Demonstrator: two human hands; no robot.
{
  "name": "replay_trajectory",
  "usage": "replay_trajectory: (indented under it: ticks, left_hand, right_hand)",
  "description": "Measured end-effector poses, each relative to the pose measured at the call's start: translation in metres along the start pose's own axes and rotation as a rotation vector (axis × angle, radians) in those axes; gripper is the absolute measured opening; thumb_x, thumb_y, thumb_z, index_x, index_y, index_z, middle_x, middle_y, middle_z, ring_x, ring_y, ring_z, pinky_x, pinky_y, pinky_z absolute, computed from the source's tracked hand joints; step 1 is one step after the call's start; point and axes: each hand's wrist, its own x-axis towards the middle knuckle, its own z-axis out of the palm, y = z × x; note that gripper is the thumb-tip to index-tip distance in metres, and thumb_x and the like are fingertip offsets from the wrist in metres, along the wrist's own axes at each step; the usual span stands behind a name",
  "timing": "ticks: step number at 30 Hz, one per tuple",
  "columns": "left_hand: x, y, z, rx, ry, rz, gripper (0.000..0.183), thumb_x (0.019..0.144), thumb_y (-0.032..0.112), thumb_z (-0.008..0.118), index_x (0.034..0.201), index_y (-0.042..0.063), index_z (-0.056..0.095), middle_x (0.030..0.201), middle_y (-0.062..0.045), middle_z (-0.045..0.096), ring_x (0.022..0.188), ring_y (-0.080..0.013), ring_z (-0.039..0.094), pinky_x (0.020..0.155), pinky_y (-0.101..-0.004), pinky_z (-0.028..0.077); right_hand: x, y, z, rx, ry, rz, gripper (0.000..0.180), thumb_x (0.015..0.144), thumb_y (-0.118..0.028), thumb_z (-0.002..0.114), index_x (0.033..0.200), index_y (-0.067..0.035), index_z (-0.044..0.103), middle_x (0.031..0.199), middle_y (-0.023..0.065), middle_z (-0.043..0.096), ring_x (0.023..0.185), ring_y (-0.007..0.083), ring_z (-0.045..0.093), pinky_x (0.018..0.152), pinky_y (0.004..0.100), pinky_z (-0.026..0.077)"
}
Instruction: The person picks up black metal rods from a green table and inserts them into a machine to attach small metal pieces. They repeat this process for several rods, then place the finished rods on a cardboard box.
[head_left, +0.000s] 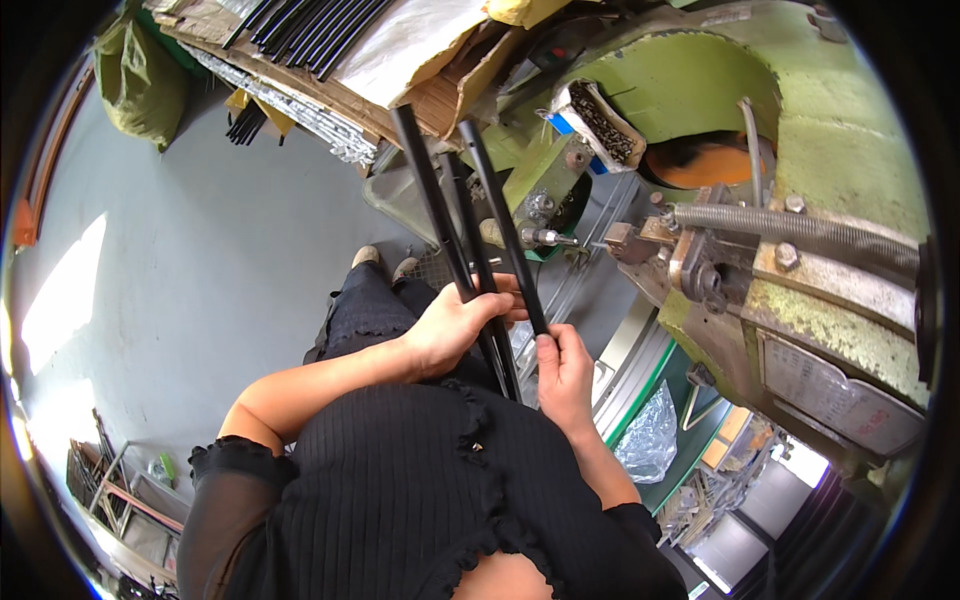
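My left hand (454, 322) is closed around two slim black tubes (431, 191), which slant up past the thumb and run down in front of my black top. Between finger and thumb, my right hand (566, 367) grips the lower part of a third black tube (501, 202). A small hole shows near that tube's far end. The fingertips of my left hand are beside or behind this third tube; contact cannot be made out. To the right of the tubes, a metal pin tool (551, 238) points toward the jaw-like head (697, 274) of a green machine (840, 150).
An open box of small metal parts (604, 127) rests on the machine, near an orange wheel (697, 165). Several black tubes (315, 34) lie on a cardboard-covered stack at the top. A woven sack (139, 86) stands upper left. Clear plastic (651, 439) lies on a green surface.
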Motion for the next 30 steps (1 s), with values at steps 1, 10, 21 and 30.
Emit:
replay_trajectory:
  ticks: [1, 10, 21, 30]
  left_hand:
    - [0.002, 0.0, -0.002, 0.02, -0.032, 0.071, 0.029, 0.091, 0.013, 0.05, 0.115, -0.002, 0.053, 0.096, -0.008, 0.061, 0.088, -0.0175, 0.057, 0.082, -0.0317, 0.045]
    - [0.026, 0.01, 0.017, 0.068, -0.003, 0.145, 0.028, 0.085, 0.021, 0.067, 0.104, 0.001, 0.06, 0.073, 0.005, 0.049, 0.066, -0.0055, 0.041, 0.06, -0.0225, 0.034]
    - [0.036, 0.015, 0.04, 0.017, 0.014, 0.006, 0.015, 0.088, 0.02, 0.062, 0.089, 0.005, 0.06, 0.069, 0.007, 0.041, 0.064, -0.0073, 0.035, 0.061, -0.0239, 0.031]
    - [0.021, 0.019, 0.011, -0.027, -0.059, -0.059, 0.03, 0.09, 0.024, 0.059, 0.109, 0.001, 0.059, 0.069, 0.005, 0.04, 0.066, -0.0085, 0.036, 0.063, -0.0248, 0.034]
  right_hand:
    - [-0.004, -0.001, -0.002, -0.014, 0.045, -0.012, 0.018, 0.091, -0.018, 0.055, 0.091, 0.0, 0.055, 0.077, 0.0122, 0.057, 0.064, 0.0257, 0.056, 0.06, 0.035, 0.044]
    - [-0.024, 0.001, -0.008, -0.078, 0.262, -0.021, 0.016, 0.089, -0.015, 0.058, 0.094, 0.0, 0.053, 0.077, 0.0142, 0.057, 0.065, 0.0317, 0.056, 0.059, 0.0385, 0.045]
    - [-0.023, 0.001, -0.011, -0.141, 0.388, -0.057, 0.017, 0.091, -0.016, 0.055, 0.094, 0.0, 0.054, 0.068, 0.0094, 0.054, 0.059, 0.0171, 0.051, 0.055, 0.0313, 0.041]
    - [-0.023, 0.003, 0.0, -0.16, 0.38, 0.029, 0.016, 0.089, -0.015, 0.057, 0.093, 0.0, 0.054, 0.076, 0.0158, 0.059, 0.068, 0.0327, 0.058, 0.061, 0.0401, 0.045]
